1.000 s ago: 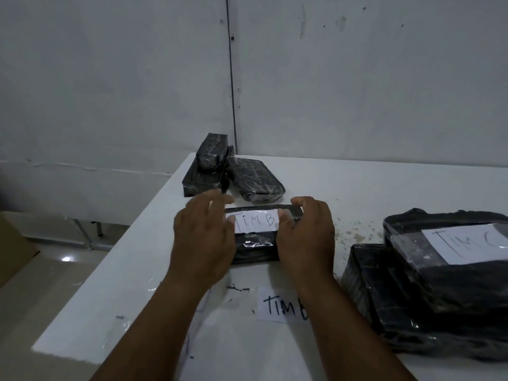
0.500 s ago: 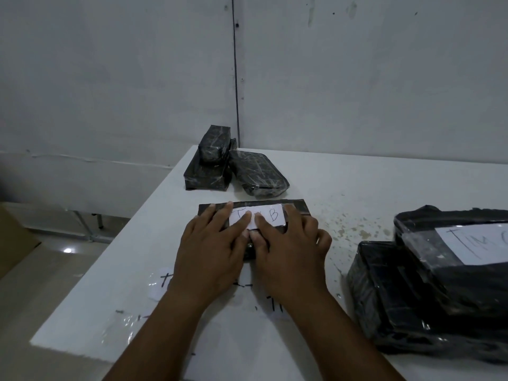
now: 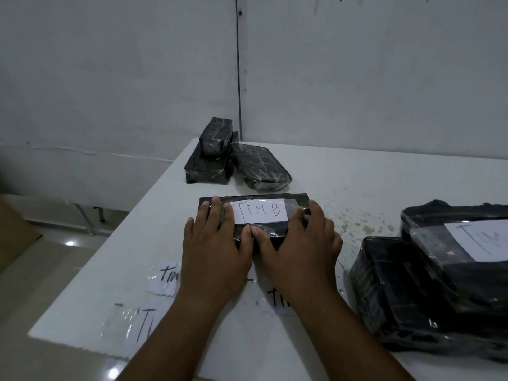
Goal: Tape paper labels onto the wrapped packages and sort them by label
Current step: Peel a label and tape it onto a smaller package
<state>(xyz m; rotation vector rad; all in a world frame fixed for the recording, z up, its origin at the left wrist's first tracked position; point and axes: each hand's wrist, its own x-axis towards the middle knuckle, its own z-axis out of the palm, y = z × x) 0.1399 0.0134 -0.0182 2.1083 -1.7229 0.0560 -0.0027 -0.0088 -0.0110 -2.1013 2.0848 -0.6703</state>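
A flat black wrapped package (image 3: pixel 298 200) lies on the white table (image 3: pixel 357 182) in front of me, bearing a white paper label (image 3: pixel 259 211) that reads "TIM B" under clear tape. My left hand (image 3: pixel 214 243) presses flat on the package's left end, fingers straight beside the label. My right hand (image 3: pixel 302 243) presses on the right end, its thumb meeting my left thumb just below the label. Loose labels under clear tape lie near me: one (image 3: pixel 165 279) at left, one (image 3: pixel 140 320) near the table edge, one (image 3: pixel 277 298) partly hidden under my right wrist.
Three unlabelled black packages (image 3: pixel 220 160) are stacked at the table's far left corner. At right, a large black package with a white label (image 3: pixel 478 240) lies on another black package (image 3: pixel 398 292). A grey wall stands behind. The table's left edge drops to the floor.
My hands have slid apart from the middle of the label to the package's two ends, uncovering the whole "TIM B" writing. The package stays where it was.
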